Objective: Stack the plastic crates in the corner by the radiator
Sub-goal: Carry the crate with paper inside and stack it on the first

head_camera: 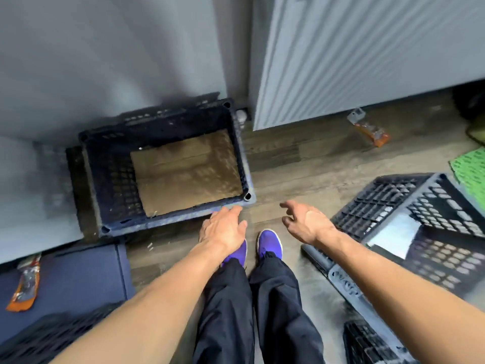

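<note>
First crate (pixel 168 169) sits in corner; left hand (pixel 223 229) and right hand (pixel 304 222) open, empty. Next: grasp tilted crate (pixel 409 216).

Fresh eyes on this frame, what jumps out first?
The dark crate sits in the corner beside the radiator, with cardboard lining its bottom. Both empty hands, left hand and right hand, reach out low centre, above purple shoes. A second crate lies tilted at right.

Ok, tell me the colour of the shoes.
The shoes are purple with pale soles; the head view shows them.
</note>
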`<state>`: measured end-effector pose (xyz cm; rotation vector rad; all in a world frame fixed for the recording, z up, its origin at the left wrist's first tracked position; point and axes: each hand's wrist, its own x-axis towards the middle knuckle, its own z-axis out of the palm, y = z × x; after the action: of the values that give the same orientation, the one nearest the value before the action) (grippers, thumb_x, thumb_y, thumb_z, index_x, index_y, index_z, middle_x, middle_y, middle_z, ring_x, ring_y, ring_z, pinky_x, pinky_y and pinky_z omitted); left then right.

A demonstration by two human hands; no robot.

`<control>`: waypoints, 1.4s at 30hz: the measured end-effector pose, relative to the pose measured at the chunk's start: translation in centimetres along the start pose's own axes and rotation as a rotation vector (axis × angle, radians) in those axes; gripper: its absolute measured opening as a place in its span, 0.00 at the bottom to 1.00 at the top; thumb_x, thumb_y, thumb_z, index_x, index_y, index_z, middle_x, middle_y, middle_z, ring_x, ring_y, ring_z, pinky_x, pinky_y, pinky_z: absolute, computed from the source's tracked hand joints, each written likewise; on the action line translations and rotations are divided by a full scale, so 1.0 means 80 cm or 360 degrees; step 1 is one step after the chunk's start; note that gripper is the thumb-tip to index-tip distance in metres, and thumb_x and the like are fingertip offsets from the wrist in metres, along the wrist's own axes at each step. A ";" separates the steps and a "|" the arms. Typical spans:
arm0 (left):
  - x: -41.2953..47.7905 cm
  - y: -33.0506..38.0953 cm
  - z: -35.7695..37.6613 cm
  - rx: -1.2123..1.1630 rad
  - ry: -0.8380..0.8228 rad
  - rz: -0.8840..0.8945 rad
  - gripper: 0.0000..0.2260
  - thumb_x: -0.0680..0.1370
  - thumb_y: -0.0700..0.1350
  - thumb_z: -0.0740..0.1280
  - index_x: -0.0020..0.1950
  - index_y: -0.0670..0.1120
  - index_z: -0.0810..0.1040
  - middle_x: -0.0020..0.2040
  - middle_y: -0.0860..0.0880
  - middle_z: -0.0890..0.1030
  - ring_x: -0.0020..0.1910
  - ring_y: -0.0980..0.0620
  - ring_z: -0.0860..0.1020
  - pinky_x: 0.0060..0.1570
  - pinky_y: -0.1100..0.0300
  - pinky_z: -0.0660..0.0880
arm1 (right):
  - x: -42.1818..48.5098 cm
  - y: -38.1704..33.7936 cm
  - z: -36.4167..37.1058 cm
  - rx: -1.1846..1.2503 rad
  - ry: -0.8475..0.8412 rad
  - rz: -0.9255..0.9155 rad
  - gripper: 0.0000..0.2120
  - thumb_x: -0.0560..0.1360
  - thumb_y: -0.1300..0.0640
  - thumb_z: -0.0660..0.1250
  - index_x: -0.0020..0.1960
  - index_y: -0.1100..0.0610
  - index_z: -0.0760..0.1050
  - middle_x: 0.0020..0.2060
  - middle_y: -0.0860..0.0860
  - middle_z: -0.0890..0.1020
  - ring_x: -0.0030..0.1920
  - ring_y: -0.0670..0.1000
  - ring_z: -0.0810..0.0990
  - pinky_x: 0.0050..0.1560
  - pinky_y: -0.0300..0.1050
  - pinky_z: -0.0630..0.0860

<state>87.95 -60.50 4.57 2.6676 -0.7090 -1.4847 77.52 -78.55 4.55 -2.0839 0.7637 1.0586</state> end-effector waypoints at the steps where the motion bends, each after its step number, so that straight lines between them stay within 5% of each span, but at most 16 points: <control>1: -0.004 0.006 -0.002 0.0055 -0.0030 0.0050 0.22 0.82 0.54 0.56 0.75 0.52 0.64 0.71 0.45 0.70 0.70 0.43 0.68 0.68 0.47 0.66 | -0.017 0.016 0.003 0.0071 0.0001 0.0065 0.25 0.78 0.55 0.59 0.75 0.54 0.65 0.67 0.58 0.77 0.67 0.57 0.75 0.67 0.47 0.70; 12: -0.052 0.100 0.033 0.0490 -0.0241 0.0504 0.22 0.81 0.54 0.56 0.75 0.52 0.65 0.66 0.43 0.75 0.67 0.44 0.72 0.66 0.50 0.69 | -0.191 0.189 0.098 0.0719 0.0247 0.0743 0.22 0.80 0.52 0.59 0.74 0.52 0.67 0.68 0.56 0.77 0.67 0.58 0.75 0.66 0.48 0.70; 21: -0.073 0.240 0.118 0.0787 -0.0327 0.0734 0.22 0.81 0.55 0.57 0.74 0.50 0.66 0.64 0.42 0.76 0.64 0.42 0.74 0.63 0.51 0.70 | -0.258 0.294 0.159 0.1088 0.0394 0.0828 0.22 0.81 0.53 0.57 0.74 0.51 0.65 0.64 0.52 0.78 0.63 0.55 0.76 0.61 0.49 0.72; 32: -0.062 0.396 0.247 0.0440 -0.0364 0.0332 0.22 0.81 0.51 0.62 0.74 0.47 0.68 0.65 0.42 0.79 0.65 0.44 0.76 0.65 0.56 0.69 | -0.295 0.477 0.195 0.1335 0.0388 0.0793 0.20 0.82 0.53 0.57 0.74 0.51 0.66 0.68 0.51 0.76 0.65 0.54 0.75 0.63 0.48 0.71; 42: -0.030 0.491 0.292 0.0230 -0.0273 0.0373 0.23 0.80 0.50 0.62 0.75 0.48 0.66 0.68 0.43 0.75 0.64 0.43 0.75 0.68 0.52 0.68 | -0.260 0.577 0.171 0.1375 0.0464 0.0832 0.21 0.82 0.53 0.57 0.75 0.50 0.64 0.68 0.51 0.75 0.60 0.54 0.78 0.59 0.49 0.74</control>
<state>53.04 -89.96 2.31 2.4639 -1.1372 -1.6677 26.86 -91.81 2.33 -1.3098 1.6280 0.4951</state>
